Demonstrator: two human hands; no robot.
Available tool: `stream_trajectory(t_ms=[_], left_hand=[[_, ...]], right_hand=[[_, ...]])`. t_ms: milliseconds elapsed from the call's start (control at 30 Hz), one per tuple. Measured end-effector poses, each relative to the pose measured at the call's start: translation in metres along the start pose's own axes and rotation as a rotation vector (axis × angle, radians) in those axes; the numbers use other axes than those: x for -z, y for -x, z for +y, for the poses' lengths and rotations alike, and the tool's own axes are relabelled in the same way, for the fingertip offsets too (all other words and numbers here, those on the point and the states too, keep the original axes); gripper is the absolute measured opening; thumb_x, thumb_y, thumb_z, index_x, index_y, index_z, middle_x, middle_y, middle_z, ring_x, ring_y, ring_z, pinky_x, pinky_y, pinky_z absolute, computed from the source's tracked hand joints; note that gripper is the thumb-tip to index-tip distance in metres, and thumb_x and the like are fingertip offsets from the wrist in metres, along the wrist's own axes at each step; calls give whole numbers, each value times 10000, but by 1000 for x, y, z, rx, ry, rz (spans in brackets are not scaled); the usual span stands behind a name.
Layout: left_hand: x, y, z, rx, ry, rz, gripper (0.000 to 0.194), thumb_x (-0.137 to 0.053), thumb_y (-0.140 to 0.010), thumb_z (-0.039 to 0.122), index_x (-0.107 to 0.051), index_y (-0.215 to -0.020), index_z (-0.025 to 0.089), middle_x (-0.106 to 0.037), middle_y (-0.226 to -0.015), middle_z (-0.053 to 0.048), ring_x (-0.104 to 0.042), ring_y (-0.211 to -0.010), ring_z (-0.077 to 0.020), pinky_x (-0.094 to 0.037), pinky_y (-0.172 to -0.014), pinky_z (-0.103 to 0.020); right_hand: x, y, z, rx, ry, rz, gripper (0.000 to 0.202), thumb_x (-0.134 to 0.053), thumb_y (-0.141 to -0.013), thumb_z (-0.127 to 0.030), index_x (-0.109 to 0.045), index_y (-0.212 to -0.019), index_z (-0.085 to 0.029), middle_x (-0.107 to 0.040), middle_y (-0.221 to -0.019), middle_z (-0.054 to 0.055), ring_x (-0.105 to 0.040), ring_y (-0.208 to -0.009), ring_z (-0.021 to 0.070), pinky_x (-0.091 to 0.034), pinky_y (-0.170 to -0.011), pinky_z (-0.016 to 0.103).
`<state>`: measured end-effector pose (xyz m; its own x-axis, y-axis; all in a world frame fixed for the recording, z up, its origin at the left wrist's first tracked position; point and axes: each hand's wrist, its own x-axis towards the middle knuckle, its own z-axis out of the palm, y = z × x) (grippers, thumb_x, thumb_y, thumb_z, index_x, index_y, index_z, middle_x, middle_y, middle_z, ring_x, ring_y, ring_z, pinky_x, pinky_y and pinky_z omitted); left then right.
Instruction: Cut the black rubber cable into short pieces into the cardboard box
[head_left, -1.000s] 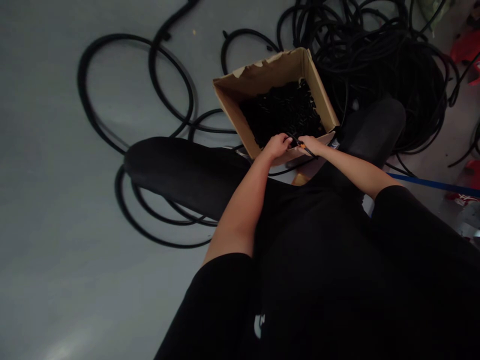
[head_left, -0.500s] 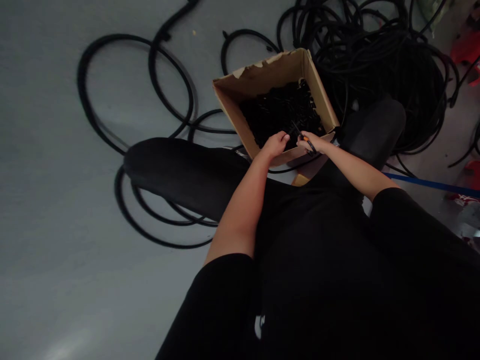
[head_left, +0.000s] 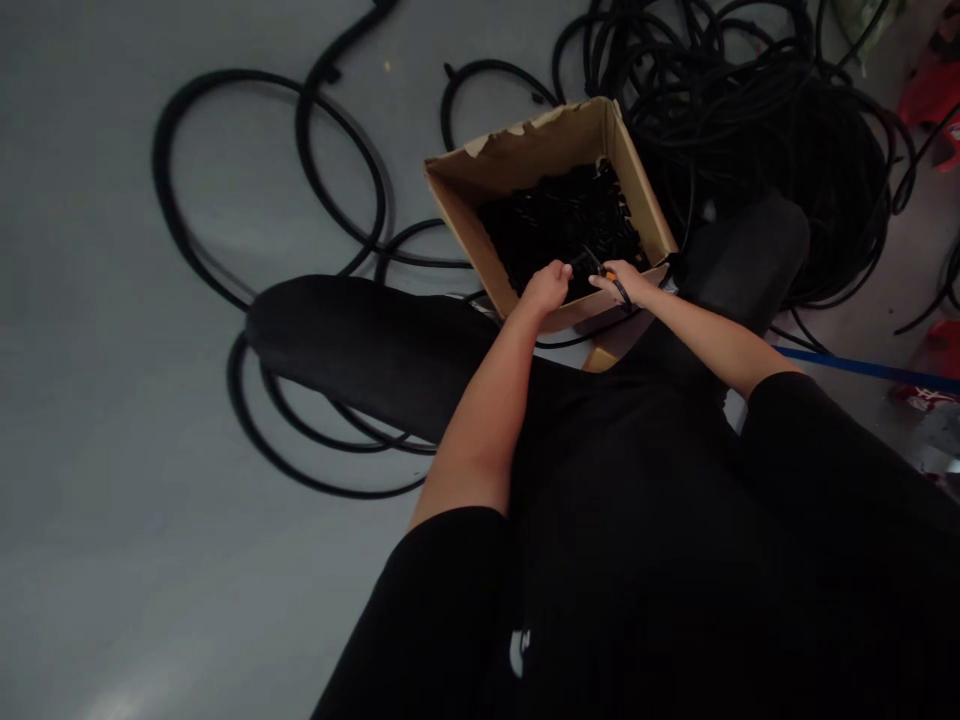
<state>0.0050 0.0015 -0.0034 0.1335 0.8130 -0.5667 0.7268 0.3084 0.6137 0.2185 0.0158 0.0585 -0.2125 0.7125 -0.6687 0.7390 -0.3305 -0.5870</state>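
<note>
Over the near edge of an open cardboard box [head_left: 457, 215], my left hand [head_left: 547, 286] is closed in a pinch. A small dark piece seems to stick out from its fingertips, too dark to name. Just to the right, my right hand [head_left: 628, 284] grips scissors [head_left: 619, 289] with black and orange handles, their blades pointing up and left toward the left fingertips. Beneath both hands, many short black pieces [head_left: 555, 215] fill the bottom of the box.
A big tangle of black hose or cable [head_left: 765, 130] lies on the floor at the upper right. Looser black loops [head_left: 169, 190] spread out on the left. My legs [head_left: 360, 345] flank the box. A blue strip [head_left: 862, 368] and red objects [head_left: 934, 95] are at the right.
The scissor blades have moved slightly down toward the left fingertips. My left hand has shifted a little to the left, and a dark piece shows more at its fingertips.
</note>
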Motion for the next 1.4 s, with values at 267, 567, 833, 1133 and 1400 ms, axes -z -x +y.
stream_trajectory(t_ms=[267,567,833,1133,1400], left_hand=[[-5,-7,-8,13,63,15,397,-512,-1277,426,-826,-1292,184,-861,-1440,-256,-777,-1458,-406,-558,-1269,-466],[-10,-7,-5,17,57,-43,391,-524,-1250,338,-799,-1441,136,-866,-1383,-267,-812,-1361,-413,-596,-1259,-514],[-8,3,4,-132,64,-82,385,-580,-1177,271,-842,-1417,122,-867,-1457,-234,-797,-1391,-392,-590,-1302,-500],[-7,5,7,-150,88,-51,372,-589,-1169,293,-849,-1393,151,-888,-1346,-200,-790,-1390,-389,-605,-1307,-509],[-10,0,2,-131,83,-69,322,-587,-1182,284,-841,-1329,153,-875,-1376,-210,-793,-1331,-370,-597,-1285,-494]], right_hand=[[-8,0,7,-105,-19,-162,418,-937,-1087,-342,-564,-916,-258,-594,-615,-23,-600,-569,172,-438,-500,230],[-14,-8,17,36,-77,-171,348,-770,-1033,-16,-536,-978,-268,-574,-721,-87,-600,-686,145,-451,-633,215],[-12,-20,26,102,85,-148,282,-759,-929,-61,-563,-981,-258,-585,-783,-75,-597,-817,184,-510,-807,279],[-12,-26,32,202,127,-133,297,-784,-936,-173,-514,-974,-288,-563,-817,-61,-585,-860,205,-515,-820,294],[-8,-18,24,165,127,-206,332,-779,-987,-74,-512,-978,-271,-578,-810,-63,-562,-850,179,-475,-781,250]])
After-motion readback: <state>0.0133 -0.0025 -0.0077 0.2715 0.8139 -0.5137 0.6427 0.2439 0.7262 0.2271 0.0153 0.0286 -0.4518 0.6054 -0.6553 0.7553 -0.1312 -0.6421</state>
